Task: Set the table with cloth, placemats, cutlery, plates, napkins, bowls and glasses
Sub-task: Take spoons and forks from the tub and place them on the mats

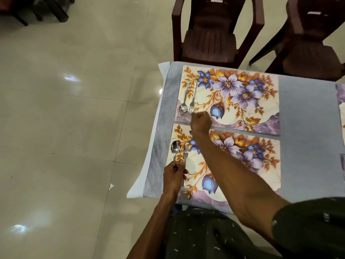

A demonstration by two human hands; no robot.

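Grey-blue cloth (306, 109) covers the tabletop, and its pale edge hangs over the left side. Two flowery placemats lie on it, one behind the other, with only a thin strip of cloth between them. The far placemat (242, 101) has a spoon (183, 103) and a fork (193, 99) lying side by side on its left part, handles pointing away from the person, heads pointing toward them. The right hand (200, 122) reaches across the near placemat (252, 165) with its fingers curled into a loose fist, right at the tines of that far fork — I cannot tell if a fingertip is touching it.

The left hand (173, 176) is at the left edge of the near placemat. Its fingers are closed around the handles of a second spoon (175, 147) and a second fork (185, 154), and their heads stick out past the knuckles, pointing away from the person. The fork's handle end pokes out below the hand, over the mat.

At the right edge of the view, bits of more placemats (341, 101) show, mostly cut off. Two dark brown plastic chairs stand at the far side of the tabletop — one (209, 43) behind the far placemat and one (315, 49) further right. Shiny cream floor tiles (74, 109) fill the left side. The person wears dark clothes with small white marks (214, 238).
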